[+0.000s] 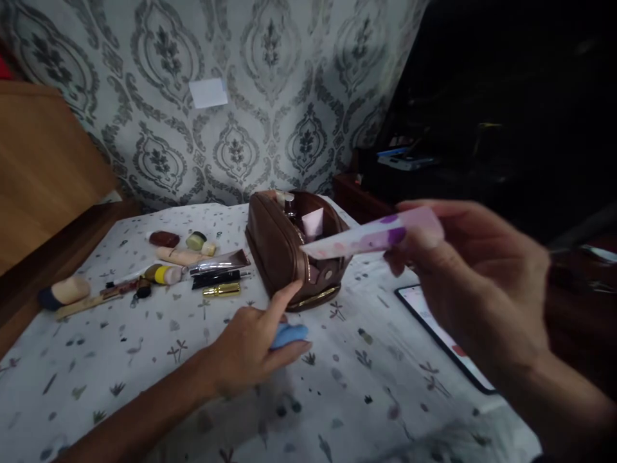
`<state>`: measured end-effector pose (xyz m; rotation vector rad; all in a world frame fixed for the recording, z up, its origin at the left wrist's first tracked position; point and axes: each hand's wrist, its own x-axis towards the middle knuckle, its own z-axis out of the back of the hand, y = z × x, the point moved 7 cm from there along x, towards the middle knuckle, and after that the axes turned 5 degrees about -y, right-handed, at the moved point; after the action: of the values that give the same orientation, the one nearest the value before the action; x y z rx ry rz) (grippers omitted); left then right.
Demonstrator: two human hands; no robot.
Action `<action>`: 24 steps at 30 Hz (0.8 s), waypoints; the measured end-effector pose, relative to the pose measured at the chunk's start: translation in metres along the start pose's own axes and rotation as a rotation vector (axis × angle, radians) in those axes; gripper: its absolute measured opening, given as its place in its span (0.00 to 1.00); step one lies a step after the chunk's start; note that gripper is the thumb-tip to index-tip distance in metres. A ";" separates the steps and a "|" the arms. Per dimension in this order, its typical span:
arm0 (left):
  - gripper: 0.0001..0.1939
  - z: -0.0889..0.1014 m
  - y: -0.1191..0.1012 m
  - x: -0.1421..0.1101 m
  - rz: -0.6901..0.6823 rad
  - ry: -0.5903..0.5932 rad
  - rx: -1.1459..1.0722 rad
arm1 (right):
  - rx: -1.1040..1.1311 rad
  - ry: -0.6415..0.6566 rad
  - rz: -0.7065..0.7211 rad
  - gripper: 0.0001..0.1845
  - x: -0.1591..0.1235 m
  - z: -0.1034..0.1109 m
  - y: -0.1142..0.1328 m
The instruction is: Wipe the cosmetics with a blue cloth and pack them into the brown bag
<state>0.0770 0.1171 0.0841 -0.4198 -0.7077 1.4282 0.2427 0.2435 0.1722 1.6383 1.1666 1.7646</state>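
A brown cosmetic bag stands unzipped on the patterned cloth, with a pink tube and a dark-capped bottle visible inside. My right hand pinches a pink-and-white squeeze tube between thumb and fingers. This tube is held nearly level, its flat end in front of the bag's opening. Low at the bag's front corner, my left hand stretches its index finger against or very near the leather. Between that hand's thumb and curled fingers is a small blue rounded object, partly hidden.
Several cosmetics lie left of the bag, among them a silver tube, a gold lipstick and a brush. A lit phone rests under my right hand. Behind is a papered wall; a wooden panel borders the left.
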 end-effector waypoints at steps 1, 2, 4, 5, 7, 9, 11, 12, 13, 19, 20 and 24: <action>0.36 -0.005 -0.009 0.012 -0.005 0.008 0.039 | -0.029 -0.022 0.039 0.11 0.008 0.004 0.005; 0.38 -0.008 -0.015 0.023 -0.002 0.006 0.089 | -0.063 -0.028 0.077 0.11 0.015 0.005 0.008; 0.36 -0.018 -0.018 0.041 0.000 0.022 0.224 | -0.143 -0.002 0.140 0.11 0.025 0.002 0.009; 0.33 -0.023 -0.017 0.047 -0.011 0.032 0.299 | -0.189 0.031 0.160 0.12 0.028 -0.002 0.006; 0.26 -0.033 -0.012 0.053 -0.072 0.036 0.418 | -0.275 0.128 0.181 0.14 0.034 -0.011 -0.004; 0.21 -0.038 -0.009 0.052 -0.174 -0.043 0.470 | -0.325 0.225 0.181 0.15 0.039 -0.015 -0.016; 0.19 -0.038 -0.010 0.046 -0.299 -0.176 0.478 | -0.349 0.286 0.192 0.14 0.045 -0.014 -0.024; 0.19 -0.038 -0.011 0.042 -0.357 -0.238 0.479 | -0.378 0.303 0.203 0.13 0.048 -0.013 -0.026; 0.18 -0.038 -0.012 0.040 -0.403 -0.281 0.482 | -0.426 0.315 0.216 0.13 0.051 -0.010 -0.028; 0.20 -0.039 -0.013 0.039 -0.490 -0.277 0.504 | -0.609 0.501 0.296 0.12 0.048 -0.015 -0.034; 0.21 -0.040 -0.013 0.039 -0.491 -0.269 0.500 | -0.588 0.576 0.318 0.10 0.043 -0.021 -0.035; 0.25 -0.045 -0.013 0.037 -0.484 -0.239 0.493 | -0.558 0.890 0.287 0.08 0.023 -0.041 -0.052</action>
<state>0.1158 0.1588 0.0669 0.2963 -0.5692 1.1418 0.1887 0.2788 0.1459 0.6984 0.6223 2.8135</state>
